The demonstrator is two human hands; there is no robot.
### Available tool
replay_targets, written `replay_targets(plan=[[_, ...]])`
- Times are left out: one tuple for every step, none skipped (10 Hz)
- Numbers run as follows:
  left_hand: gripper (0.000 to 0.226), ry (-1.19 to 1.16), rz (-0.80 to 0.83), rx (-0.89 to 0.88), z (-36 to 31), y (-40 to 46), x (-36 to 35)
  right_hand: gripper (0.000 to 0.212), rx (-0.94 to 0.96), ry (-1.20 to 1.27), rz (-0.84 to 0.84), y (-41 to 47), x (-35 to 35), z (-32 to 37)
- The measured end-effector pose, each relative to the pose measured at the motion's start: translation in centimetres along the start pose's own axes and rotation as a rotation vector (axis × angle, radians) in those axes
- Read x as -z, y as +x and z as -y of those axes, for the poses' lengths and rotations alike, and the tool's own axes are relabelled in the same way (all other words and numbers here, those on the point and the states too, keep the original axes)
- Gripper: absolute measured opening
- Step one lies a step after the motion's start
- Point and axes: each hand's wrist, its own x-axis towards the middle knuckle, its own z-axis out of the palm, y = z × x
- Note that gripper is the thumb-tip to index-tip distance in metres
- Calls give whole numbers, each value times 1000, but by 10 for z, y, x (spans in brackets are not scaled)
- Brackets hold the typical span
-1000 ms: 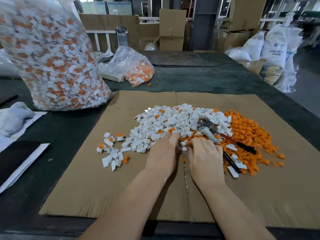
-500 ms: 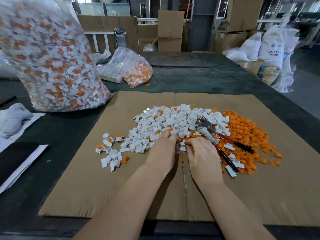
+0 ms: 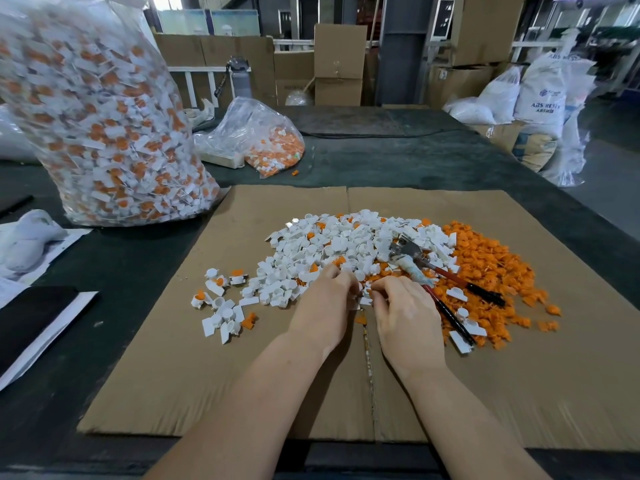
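A heap of small white plastic pieces (image 3: 349, 247) lies on a sheet of brown cardboard (image 3: 242, 375), with a heap of orange caps (image 3: 491, 271) to its right. My left hand (image 3: 325, 306) and my right hand (image 3: 405, 317) are close together at the near edge of the white heap, fingers curled and pinching a small white piece (image 3: 362, 296) between them. Most of that piece is hidden by my fingers. Pliers (image 3: 450, 278) with red and black handles lie on the heaps just right of my right hand.
A big clear bag (image 3: 97, 126) full of white and orange parts stands at the back left, a smaller bag (image 3: 256, 140) behind the cardboard. A few loose white pieces (image 3: 221, 306) lie left of the heap. White gloves (image 3: 27, 240) and papers lie at the left table edge.
Both hands stay at the near edge of the white heap and have drawn slightly closer together. The heaps and pliers have not moved.
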Motion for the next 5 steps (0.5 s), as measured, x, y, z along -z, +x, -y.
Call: replay_targets(plan=[[9,-68,-33,46,1,-1,1,6,-10,-2,11,0,0,0],[3,-156,-69,107,1,-1,1,7,-11,6,4,0,1,1],[5,-199,-80,153,0,-1,-1,9,-15,17,-7,0,1,1],[14,-226,-82,165,-1,0,-2,9,-22,32,-15,0,2,1],[17,-250,-77,184,-3,1,-2,9,-25,34,-20,0,2,1]])
